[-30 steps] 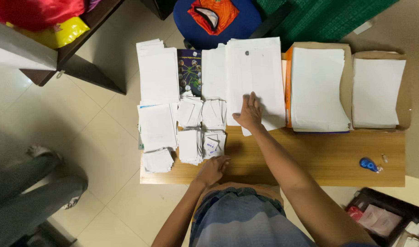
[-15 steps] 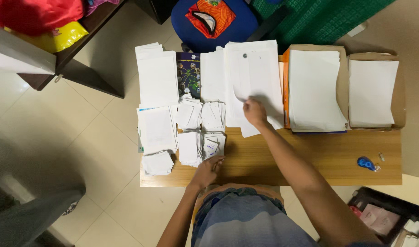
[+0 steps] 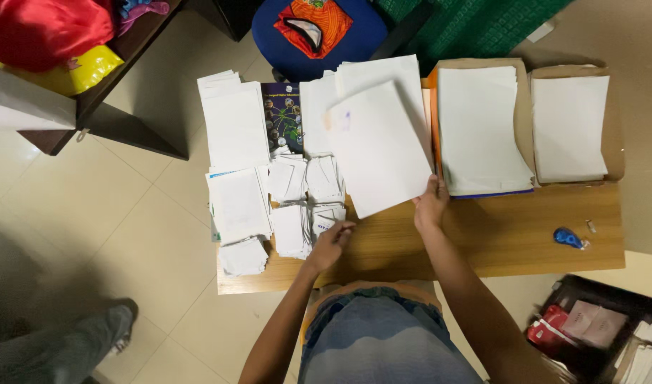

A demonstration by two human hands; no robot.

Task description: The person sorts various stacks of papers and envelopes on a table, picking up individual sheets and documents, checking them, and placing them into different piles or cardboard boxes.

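I observe the right hand [image 3: 431, 203] pinching the lower right corner of a white sheet [image 3: 379, 148], fingers closed on the paper; the sheet is lifted and tilted above the paper stacks at the middle of the wooden counter [image 3: 511, 238]. The left hand [image 3: 331, 244] rests at the near edge of a small slip pile [image 3: 326, 217], fingers curled and touching it; I cannot tell whether it grips a slip. To the right of the held sheet I note a tall white stack [image 3: 482, 128] on a brown folder, and a further stack [image 3: 568, 128] just beside it. To the left lie a dark printed booklet [image 3: 282, 117] and more white stacks [image 3: 235, 126]. A small blue tape dispenser [image 3: 568, 237] sits apart on the bare counter at the right. A blue chair [image 3: 369, 32] stands beyond the counter.
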